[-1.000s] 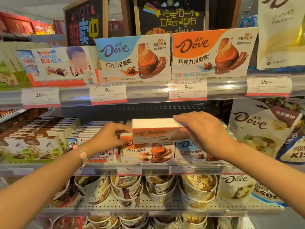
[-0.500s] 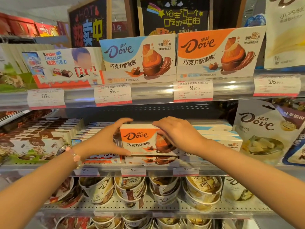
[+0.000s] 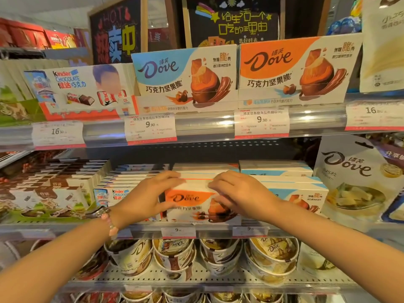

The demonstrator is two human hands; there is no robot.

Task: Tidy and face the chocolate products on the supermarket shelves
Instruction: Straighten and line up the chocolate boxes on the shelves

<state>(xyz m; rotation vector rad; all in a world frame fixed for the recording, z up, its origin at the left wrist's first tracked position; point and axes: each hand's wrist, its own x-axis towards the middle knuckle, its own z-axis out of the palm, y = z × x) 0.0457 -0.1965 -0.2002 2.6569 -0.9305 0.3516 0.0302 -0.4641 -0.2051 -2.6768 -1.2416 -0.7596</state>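
Centrally, left hand (image 3: 150, 197) and right hand (image 3: 238, 193) gripping orange Dove box (image 3: 190, 202), front of middle shelf (image 3: 218, 228).

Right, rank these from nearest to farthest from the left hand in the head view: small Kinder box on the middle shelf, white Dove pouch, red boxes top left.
1. Small Kinder box, just left of the left hand.
2. White Dove pouch, far right.
3. Red boxes, high up, top left.

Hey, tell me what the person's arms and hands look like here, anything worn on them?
Both forearms are bare, with no sleeves in view and no gloves. The left hand has a metal-banded wristwatch and a pink beaded bracelet at its wrist. The right hand and its wrist carry nothing visible.
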